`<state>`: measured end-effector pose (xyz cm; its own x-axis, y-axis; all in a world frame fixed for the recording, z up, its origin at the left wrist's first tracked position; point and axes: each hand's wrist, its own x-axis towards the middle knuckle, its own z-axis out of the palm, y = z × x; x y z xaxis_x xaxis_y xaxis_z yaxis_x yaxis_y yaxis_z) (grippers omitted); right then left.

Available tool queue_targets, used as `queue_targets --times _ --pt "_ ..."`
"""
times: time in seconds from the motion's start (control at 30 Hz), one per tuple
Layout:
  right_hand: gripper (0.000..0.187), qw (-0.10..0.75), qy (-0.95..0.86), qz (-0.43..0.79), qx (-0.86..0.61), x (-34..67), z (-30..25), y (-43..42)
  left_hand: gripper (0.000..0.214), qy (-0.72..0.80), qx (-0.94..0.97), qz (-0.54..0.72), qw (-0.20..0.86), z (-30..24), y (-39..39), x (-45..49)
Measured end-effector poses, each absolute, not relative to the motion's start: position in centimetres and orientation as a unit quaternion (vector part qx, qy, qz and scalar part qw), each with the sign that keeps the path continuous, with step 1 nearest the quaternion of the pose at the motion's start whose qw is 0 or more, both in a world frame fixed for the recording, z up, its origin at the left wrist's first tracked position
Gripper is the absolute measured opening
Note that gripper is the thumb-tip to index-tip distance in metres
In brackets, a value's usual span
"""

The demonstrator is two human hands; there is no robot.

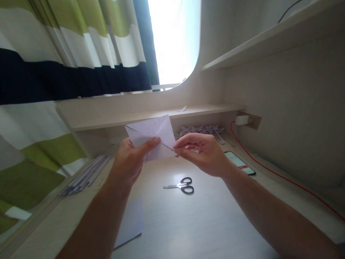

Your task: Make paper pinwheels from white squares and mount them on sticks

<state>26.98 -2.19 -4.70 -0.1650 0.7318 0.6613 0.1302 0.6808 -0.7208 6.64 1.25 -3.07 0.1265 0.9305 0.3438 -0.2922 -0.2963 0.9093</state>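
Note:
A folded sheet of pale paper (151,129) is held up above the desk, its flaps meeting near the middle. My left hand (132,154) grips it from the left, thumb pressed across the front and fingers behind. At the paper's lower right corner, my right hand (202,153) pinches the edge between thumb and fingertips. Below the paper, scissors (183,186) with dark handles lie on the desk, blades pointing left. A stack of pale paper (130,221) rests partly behind my left forearm.
Rolled or folded paper strips (86,176) lie at the left by the curtain (67,79). Under the shelf (205,108) sit several folded paper pieces (199,130). A phone (239,163) and a red cable (269,168) are on the right.

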Motion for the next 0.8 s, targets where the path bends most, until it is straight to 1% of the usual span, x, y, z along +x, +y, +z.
queue_targets --times 0.13,0.27,0.8 --pt "0.008 0.597 -0.690 0.278 -0.300 26.9 -4.8 -2.0 0.026 0.282 0.546 0.605 0.507 -3.2 1.1 6.8" --pt "0.011 0.611 -0.674 0.294 -0.293 26.9 -5.1 -1.7 0.027 0.285 0.543 0.614 0.497 -3.4 1.1 7.0" --pt "0.014 0.621 -0.662 0.308 -0.284 26.8 -5.2 -1.6 0.028 0.286 0.552 0.635 0.459 -4.7 1.8 7.5"
